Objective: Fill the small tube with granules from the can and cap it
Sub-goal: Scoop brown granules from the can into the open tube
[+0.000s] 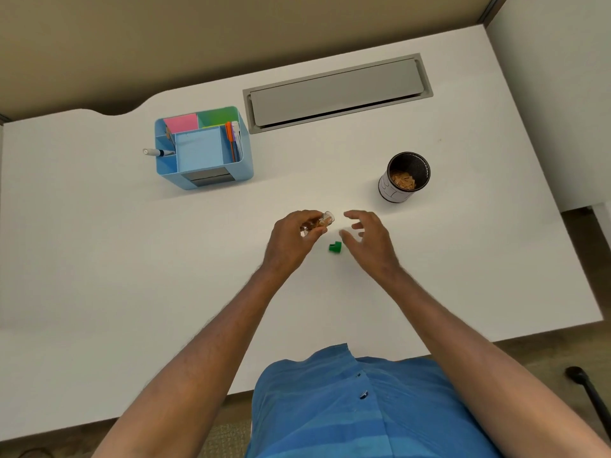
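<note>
My left hand [291, 241] holds a small clear tube [325, 220] above the white desk [132, 276]. The tube is tilted, its open mouth points right, and brown granules show inside it. A green cap [335, 247] lies on the desk just below and right of the tube. My right hand [370, 241] hovers beside the cap with its fingers spread and nothing in them. The can [404, 177] stands upright at the back right, open, with brown granules at its bottom.
A blue desk organiser [203, 150] with sticky notes and pens stands at the back left. A grey cable hatch [337, 92] is set into the desk behind. The desk's right edge lies beyond the can, and a black chair part [585, 388] shows at the lower right.
</note>
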